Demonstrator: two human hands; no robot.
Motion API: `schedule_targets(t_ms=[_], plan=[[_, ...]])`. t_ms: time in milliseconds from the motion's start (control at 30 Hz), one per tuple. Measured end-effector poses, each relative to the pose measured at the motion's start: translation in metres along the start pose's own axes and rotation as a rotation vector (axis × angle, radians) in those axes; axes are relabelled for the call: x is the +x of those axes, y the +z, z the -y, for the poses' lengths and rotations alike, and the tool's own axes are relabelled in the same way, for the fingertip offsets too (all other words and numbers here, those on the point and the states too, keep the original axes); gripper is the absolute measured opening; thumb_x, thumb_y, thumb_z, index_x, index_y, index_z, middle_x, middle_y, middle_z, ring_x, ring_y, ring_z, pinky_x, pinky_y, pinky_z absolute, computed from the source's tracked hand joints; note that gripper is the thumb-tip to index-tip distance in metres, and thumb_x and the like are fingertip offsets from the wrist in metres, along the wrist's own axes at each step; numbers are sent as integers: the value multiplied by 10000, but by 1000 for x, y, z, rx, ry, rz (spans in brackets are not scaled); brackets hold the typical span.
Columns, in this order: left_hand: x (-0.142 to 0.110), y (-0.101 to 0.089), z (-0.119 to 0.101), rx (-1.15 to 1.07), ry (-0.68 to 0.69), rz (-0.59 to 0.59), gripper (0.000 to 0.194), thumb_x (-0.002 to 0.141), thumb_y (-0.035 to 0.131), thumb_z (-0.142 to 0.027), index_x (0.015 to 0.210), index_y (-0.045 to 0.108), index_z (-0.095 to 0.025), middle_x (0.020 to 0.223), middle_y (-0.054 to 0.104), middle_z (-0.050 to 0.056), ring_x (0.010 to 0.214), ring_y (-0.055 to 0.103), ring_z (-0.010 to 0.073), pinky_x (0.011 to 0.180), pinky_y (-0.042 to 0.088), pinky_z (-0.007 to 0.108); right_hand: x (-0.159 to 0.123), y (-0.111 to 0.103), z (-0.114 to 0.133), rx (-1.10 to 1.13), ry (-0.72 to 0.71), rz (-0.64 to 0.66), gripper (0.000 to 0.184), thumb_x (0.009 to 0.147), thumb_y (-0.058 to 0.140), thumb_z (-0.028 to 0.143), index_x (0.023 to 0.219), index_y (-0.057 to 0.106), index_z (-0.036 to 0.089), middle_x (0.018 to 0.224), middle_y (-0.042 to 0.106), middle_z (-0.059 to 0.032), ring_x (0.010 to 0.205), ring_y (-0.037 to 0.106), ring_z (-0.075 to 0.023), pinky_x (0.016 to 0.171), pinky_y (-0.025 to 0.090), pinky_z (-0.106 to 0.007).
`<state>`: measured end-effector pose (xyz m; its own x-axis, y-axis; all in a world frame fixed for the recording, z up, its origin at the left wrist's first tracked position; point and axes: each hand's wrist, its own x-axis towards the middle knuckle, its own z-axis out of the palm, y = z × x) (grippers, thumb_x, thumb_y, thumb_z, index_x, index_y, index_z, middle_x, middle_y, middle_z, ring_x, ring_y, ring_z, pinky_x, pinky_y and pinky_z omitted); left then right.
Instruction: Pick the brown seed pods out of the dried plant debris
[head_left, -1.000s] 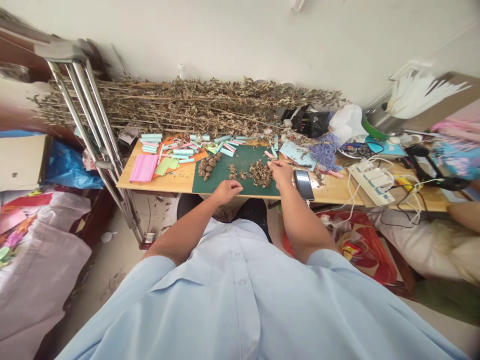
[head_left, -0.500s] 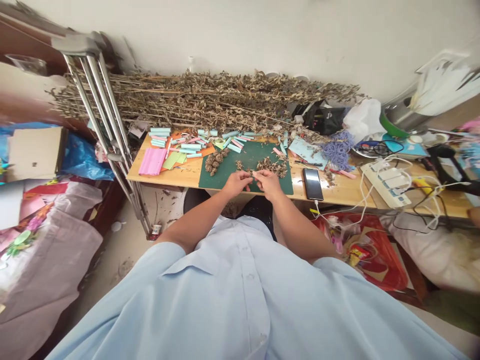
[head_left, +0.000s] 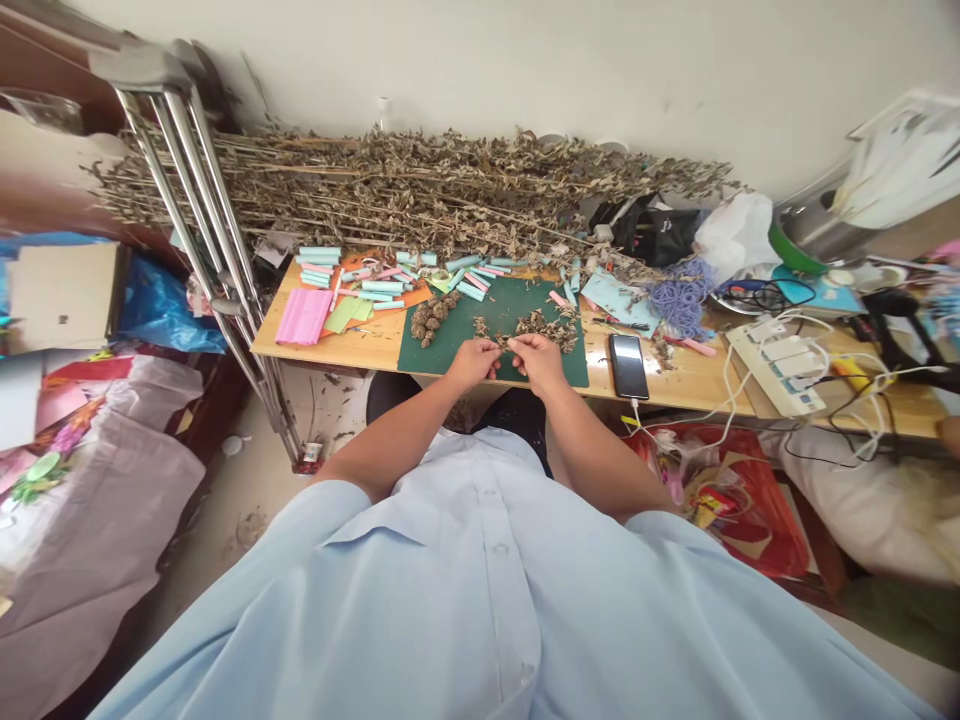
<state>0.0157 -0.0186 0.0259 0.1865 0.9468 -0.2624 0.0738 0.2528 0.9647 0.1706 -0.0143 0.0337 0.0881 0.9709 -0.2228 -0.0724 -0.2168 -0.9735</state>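
Observation:
Over the near edge of a green cutting mat (head_left: 457, 350), my left hand (head_left: 475, 364) and my right hand (head_left: 538, 362) almost meet, fingertips pinched together. Between them is a small brownish bit that looks like dried leaves (head_left: 504, 342); the fingers hide most of it. Just beyond my left hand lies a little dried clump (head_left: 481, 327). A pile of crumbled dried leaves (head_left: 551, 327) is beside my right hand. Several rolled brown balls (head_left: 431, 322) sit in a group at the mat's left side.
Dried leafy stalks (head_left: 375, 190) stretch along the wall. Blue and pink paper rolls (head_left: 382, 288) and a pink paper stack (head_left: 304, 316) are at left. A phone (head_left: 628, 366), purple yarn (head_left: 681, 300) and a power strip (head_left: 776, 367) occupy the right. Metal crutches (head_left: 202, 200) lean at the left.
The camera view has shifted slightly. My hands stay pinched together in nearly the same place, with small finger movements; the piles look unchanged.

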Motion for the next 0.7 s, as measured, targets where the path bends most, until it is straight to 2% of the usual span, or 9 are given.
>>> schedule_targets(t_ms=[167, 400, 600, 700], plan=[[2, 2, -2, 12, -36, 2, 152, 919, 586, -166, 769, 600, -140, 603, 624, -13, 413, 564, 79, 420, 327, 180, 6, -2, -4, -62, -47, -40, 293, 663, 819, 408, 807, 684, 191, 532, 602, 39, 422, 482, -89, 356, 304, -199], [3, 3, -1, -29, -40, -20, 149, 922, 578, -170, 777, 599, -142, 594, 608, -19, 401, 571, 84, 407, 315, 174, 12, 0, -5, -58, -83, -88, 308, 649, 809, 417, 801, 678, 184, 573, 618, 20, 503, 582, -127, 377, 357, -210], [0, 4, -4, -44, -57, -64, 164, 920, 575, -167, 757, 582, -148, 589, 609, -19, 401, 569, 82, 410, 314, 173, 19, 2, -5, -52, -106, -164, 284, 663, 794, 408, 805, 673, 194, 580, 624, 16, 533, 603, -150, 385, 376, -223], [0, 4, -5, -57, -53, -81, 133, 911, 584, -164, 779, 596, -146, 595, 616, -17, 402, 571, 82, 407, 314, 173, 22, 1, -4, -73, -114, -157, 279, 678, 791, 409, 816, 677, 195, 591, 626, 14, 540, 610, -155, 388, 387, -228]])
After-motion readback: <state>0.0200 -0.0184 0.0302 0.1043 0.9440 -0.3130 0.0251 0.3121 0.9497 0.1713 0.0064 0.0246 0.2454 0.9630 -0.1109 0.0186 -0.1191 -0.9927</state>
